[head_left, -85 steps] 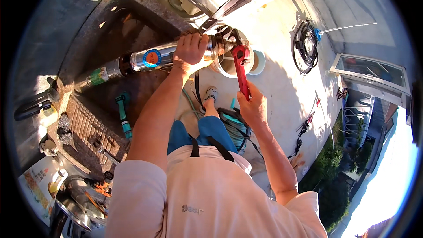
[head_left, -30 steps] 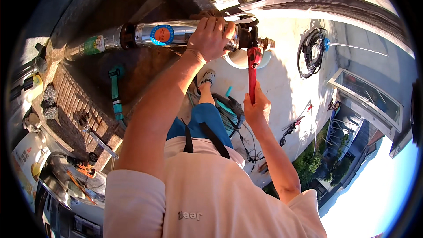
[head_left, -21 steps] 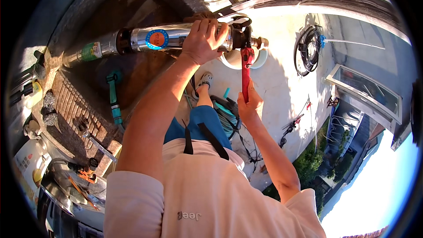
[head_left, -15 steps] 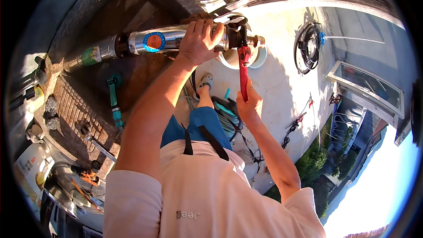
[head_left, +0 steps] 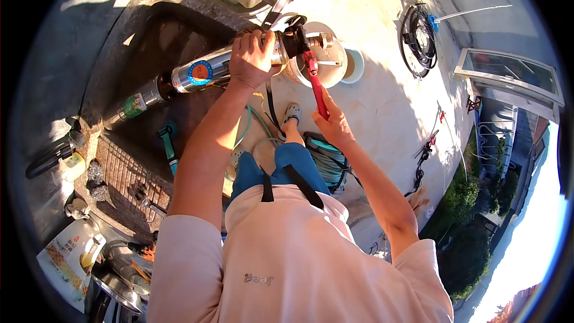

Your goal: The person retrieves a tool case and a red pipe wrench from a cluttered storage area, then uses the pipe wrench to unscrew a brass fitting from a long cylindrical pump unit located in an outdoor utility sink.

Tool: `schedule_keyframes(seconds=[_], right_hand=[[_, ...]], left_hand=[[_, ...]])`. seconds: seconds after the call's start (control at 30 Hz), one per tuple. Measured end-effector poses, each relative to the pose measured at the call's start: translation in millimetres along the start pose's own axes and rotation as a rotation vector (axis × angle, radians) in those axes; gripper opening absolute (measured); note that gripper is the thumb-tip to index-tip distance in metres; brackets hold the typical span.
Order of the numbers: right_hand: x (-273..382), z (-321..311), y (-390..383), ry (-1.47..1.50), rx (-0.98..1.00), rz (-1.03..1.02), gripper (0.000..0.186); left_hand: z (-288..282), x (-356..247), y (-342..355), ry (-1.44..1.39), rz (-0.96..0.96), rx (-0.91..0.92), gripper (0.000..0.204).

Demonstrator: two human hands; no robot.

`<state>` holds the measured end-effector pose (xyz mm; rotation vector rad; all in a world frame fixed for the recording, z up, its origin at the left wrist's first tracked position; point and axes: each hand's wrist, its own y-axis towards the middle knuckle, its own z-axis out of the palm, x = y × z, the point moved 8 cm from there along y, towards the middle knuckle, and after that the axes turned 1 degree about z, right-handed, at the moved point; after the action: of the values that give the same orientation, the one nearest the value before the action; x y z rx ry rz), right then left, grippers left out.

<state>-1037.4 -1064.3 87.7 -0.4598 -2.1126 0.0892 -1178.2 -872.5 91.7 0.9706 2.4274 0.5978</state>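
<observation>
A long shiny metal cylinder, which looks like a submersible pump (head_left: pixel 218 67), lies slantwise over a stone sink (head_left: pixel 98 60). It carries a round blue-and-orange sticker and a green label. My left hand (head_left: pixel 253 63) is wrapped over the cylinder near its upper right end. My right hand (head_left: pixel 336 124) grips the red handle of a pipe wrench (head_left: pixel 315 87). The wrench's dark jaws sit at the cylinder's end, beside a brass-coloured fitting (head_left: pixel 323 40); their exact contact is hard to make out. A black strap (head_left: pixel 271 104) hangs down below my left hand.
Below the fitting stands a white bucket (head_left: pixel 342 70), with another pale bucket (head_left: pixel 360 66) beside it. A teal-handled tool (head_left: pixel 168 142) lies in the sink. A coiled teal hose (head_left: pixel 327 164) is by my legs. Black cable (head_left: pixel 418 42) lies coiled near the wall.
The view has shifted, showing more of the buckets. The cylinder is more tilted, its fitting end up. Both hands keep their grip, and the wrench handle now slants more.
</observation>
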Motion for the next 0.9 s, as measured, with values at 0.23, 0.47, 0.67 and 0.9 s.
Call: schedule_keyframes(seconds=[0.23, 0.47, 0.67, 0.9], right_hand=[[-16, 11, -17, 0.355, 0.183, 0.578, 0.069], [10, -2, -9, -0.152, -0.05, 0.121, 0.073], [11, 5, -8, -0.198, -0.02, 0.101, 0.075], [3, 6, -2, -0.254, -0.028, 0.123, 0.075]], left_hand=[[-1, 2, 0, 0.004, 0.027, -0.061, 0.075], [1, 5, 1, 0.008, 0.028, -0.047, 0.077], [-1, -2, -2, 0.033, 0.034, -0.015, 0.083], [13, 1, 19, -0.132, 0.083, 0.328, 0.096]])
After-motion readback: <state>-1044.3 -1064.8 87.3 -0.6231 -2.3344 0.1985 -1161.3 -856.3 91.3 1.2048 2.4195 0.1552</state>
